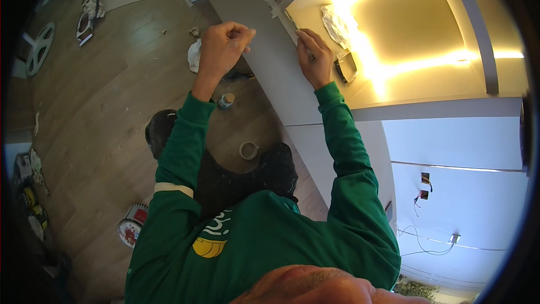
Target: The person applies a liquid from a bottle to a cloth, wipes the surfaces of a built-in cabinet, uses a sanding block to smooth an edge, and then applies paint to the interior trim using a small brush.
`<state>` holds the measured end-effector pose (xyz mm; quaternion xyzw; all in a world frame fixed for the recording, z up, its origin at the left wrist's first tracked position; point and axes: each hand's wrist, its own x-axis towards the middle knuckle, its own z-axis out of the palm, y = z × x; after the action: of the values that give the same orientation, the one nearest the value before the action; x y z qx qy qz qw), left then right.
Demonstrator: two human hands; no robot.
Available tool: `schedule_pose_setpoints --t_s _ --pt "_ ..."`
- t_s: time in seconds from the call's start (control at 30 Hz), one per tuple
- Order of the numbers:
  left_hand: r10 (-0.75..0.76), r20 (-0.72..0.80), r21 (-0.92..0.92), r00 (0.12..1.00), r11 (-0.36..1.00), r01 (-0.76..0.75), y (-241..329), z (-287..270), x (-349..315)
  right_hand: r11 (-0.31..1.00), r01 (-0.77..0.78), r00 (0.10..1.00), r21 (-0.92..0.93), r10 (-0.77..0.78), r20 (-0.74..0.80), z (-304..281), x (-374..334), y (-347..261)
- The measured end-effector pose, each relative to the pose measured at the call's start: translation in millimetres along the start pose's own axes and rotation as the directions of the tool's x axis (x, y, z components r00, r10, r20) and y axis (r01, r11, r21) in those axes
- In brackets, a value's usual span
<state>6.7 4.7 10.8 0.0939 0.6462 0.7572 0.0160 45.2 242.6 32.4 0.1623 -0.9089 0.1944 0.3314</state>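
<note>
My right hand [316, 59] is closed around a slender stick-like tool [292, 21], whose exact kind I cannot make out. Its far end lies close to the front edge of a lit pale cabinet [413, 34]. A bit of pale tape [272, 7] sticks to that edge just beyond the tool. Out over the floor, left of the cabinet front, my left hand [225, 45] is raised with its fingertips pinched together. Anything between those fingertips is too small or hidden. A crumpled white cloth or paper [337, 25] and a small dark-edged box [346, 67] lie inside the cabinet, beside my right hand.
On the wooden floor [101, 129] near my legs stand a small jar [226, 100], a round cup-like container [248, 150] and a stained paint can [133, 226]. Crumpled white material [194, 56] lies below my left hand. Wires hang from wall openings [424, 193] at right.
</note>
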Motion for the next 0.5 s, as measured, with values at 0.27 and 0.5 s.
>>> schedule_pose_setpoints --t_s 0.27,0.5 --pt "0.005 0.001 -0.015 1.0 1.0 -0.005 5 -1 -1 0.999 0.048 0.999 -0.025 -0.048 0.0 10 -4 3" --pt "0.01 -0.004 -0.008 1.0 1.0 -0.01 0 -2 0 0.995 0.072 0.997 -0.071 -0.073 -0.022 4 2 -4"
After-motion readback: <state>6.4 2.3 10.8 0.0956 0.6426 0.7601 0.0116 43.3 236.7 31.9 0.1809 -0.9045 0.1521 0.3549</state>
